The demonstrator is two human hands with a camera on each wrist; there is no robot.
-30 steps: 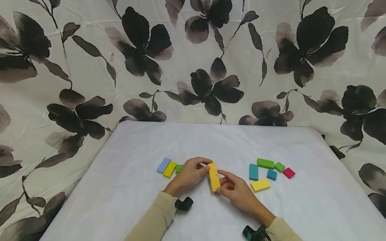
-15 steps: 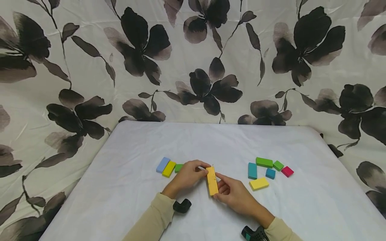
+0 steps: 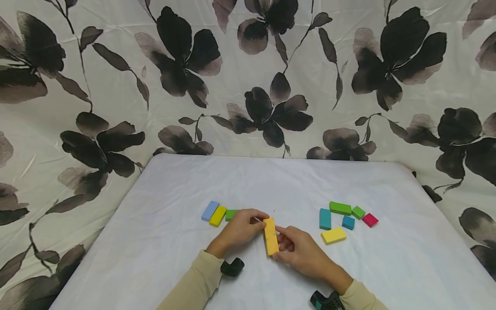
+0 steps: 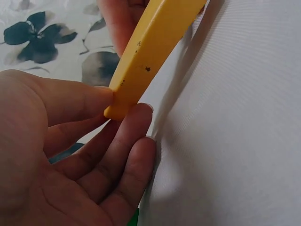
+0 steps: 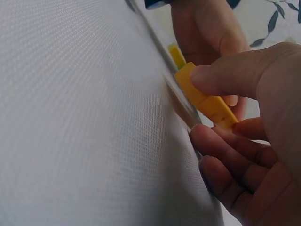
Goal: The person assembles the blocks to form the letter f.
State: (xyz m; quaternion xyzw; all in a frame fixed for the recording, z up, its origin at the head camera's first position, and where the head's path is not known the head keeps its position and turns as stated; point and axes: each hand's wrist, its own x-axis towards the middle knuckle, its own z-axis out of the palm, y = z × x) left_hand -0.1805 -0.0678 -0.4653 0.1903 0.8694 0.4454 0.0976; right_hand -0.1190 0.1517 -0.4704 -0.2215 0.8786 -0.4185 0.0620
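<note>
Both hands hold a long orange-yellow block (image 3: 271,237) over the middle of the white table. My left hand (image 3: 241,228) pinches its far end between thumb and fingers. At the near end, my right hand (image 3: 301,250) grips it with thumb and fingertips. Small dark specks mark the block (image 4: 141,61) in the left wrist view. From the right wrist, a step or seam shows across the block (image 5: 207,101). Just beyond my left hand lies a green block (image 3: 230,215), partly hidden by that hand.
To the left, a light blue block (image 3: 210,211) and a yellow block (image 3: 218,216) lie side by side. On the right are a teal block (image 3: 325,218), green block (image 3: 340,208), small blue block (image 3: 348,222), red block (image 3: 370,220) and yellow block (image 3: 333,236).
Both hands have brought the orange-yellow block closer to the person and slightly left, keeping their hold at its two ends. The other blocks stay where they were.
</note>
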